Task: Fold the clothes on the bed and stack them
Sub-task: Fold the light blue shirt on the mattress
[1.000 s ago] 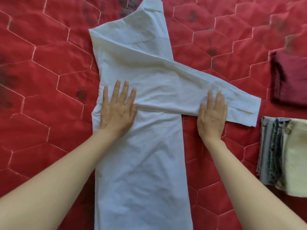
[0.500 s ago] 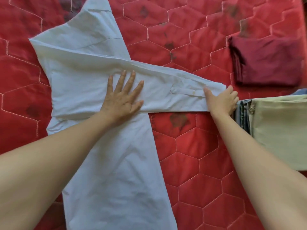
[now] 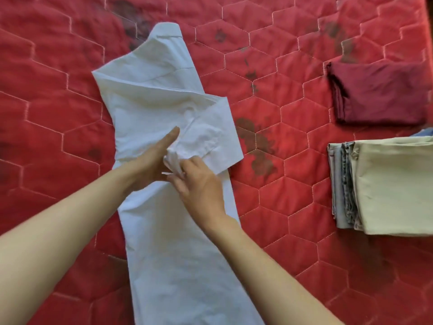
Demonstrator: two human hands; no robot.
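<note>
Flat across the white shirt, left hand with fingers straight; right hand pinching the folded-back sleeve cuff on the red quilt.

The white shirt is thin, matt, creased woven cloth. The red bed cover is quilted cloth, faintly sheeny, stained dark in patches.

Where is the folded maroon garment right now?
Head view, upper right: the maroon garment lies on the red quilt, just above the beige-topped folded stack.
</note>
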